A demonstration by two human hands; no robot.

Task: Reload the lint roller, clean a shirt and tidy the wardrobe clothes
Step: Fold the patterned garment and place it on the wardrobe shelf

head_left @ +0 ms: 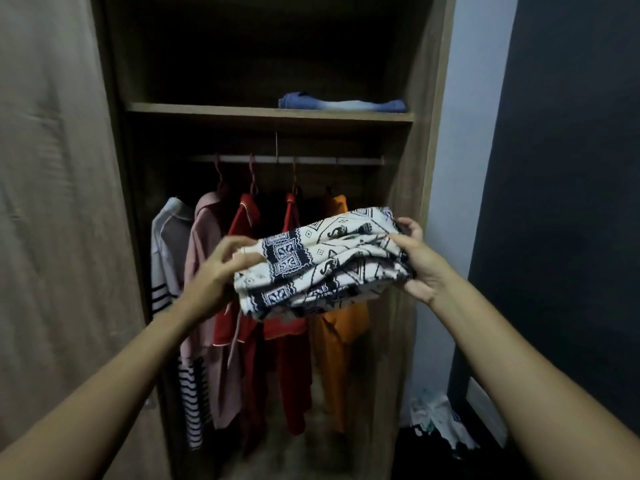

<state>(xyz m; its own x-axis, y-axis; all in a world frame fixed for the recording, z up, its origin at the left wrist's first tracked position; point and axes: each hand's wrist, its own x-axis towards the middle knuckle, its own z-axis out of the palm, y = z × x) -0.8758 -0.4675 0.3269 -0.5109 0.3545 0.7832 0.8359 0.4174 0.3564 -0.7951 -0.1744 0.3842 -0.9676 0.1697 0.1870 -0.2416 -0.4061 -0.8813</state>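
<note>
Both hands, left hand [221, 271] and right hand [417, 261], grip a folded patterned garment [322, 261] at its ends before the open wardrobe [426, 98], apparently tidying, next needing a lift onto the shelf [207, 108] edge.

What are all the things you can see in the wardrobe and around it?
wardrobe: one, brown wood, open, straight ahead
shelf: one, brown, above the rail
folded jeans: one, blue, on the shelf's right part
rail: one, pale, under the shelf
striped top: one, white with dark stripes, hanging leftmost
pink garment: one, hanging beside it
red garments: two, hanging in the middle
orange garment: one, hanging rightmost
pale heap: one, whitish, floor at right, too blurred to name
folded patterned cloth: one, white with dark print, held before the hanging clothes
left hand: grips the cloth's left end
right hand: grips its right end
</note>
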